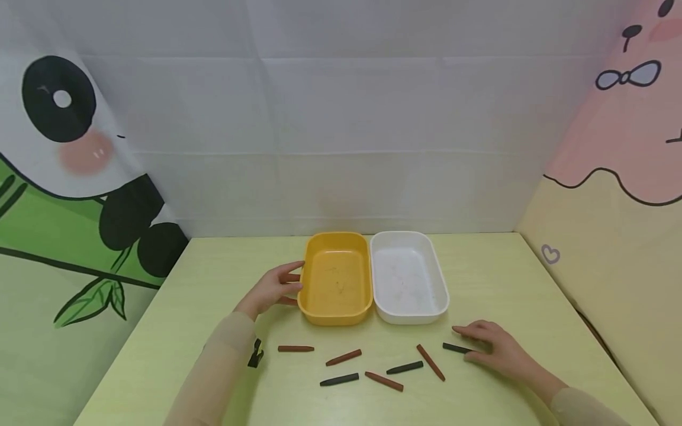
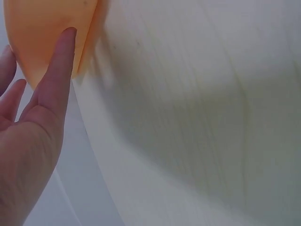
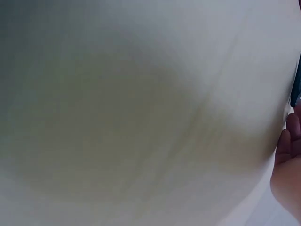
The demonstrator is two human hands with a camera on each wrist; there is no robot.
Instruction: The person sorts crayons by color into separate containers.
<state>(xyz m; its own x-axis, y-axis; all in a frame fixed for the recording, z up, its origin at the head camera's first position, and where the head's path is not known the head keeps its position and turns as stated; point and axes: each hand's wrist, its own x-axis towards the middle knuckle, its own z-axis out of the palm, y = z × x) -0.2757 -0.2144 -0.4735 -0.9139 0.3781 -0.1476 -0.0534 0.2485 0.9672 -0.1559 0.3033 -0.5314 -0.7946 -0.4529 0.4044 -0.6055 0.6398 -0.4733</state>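
My left hand (image 1: 272, 288) is at the left side of a yellow tray (image 1: 334, 272), its fingers extended against the outer wall. In the left wrist view the fingers (image 2: 60, 70) lie fairly straight along the tray's orange-looking side. On the right, my right hand (image 1: 495, 349) reaches over a black crayon (image 1: 454, 347), with thumb and index finger spread apart on either side of it. The crayon's right end is hidden by the hand. At the right wrist view's edge, curled fingertips (image 3: 292, 134) show close below the dark crayon (image 3: 296, 87).
A white tray (image 1: 409, 278) stands against the yellow tray's right side. Several brown crayons (image 1: 383, 381) and two more black crayons (image 1: 405, 367) lie scattered in front of the trays on the pale yellow table (image 1: 479, 266). A white curtain backs the table.
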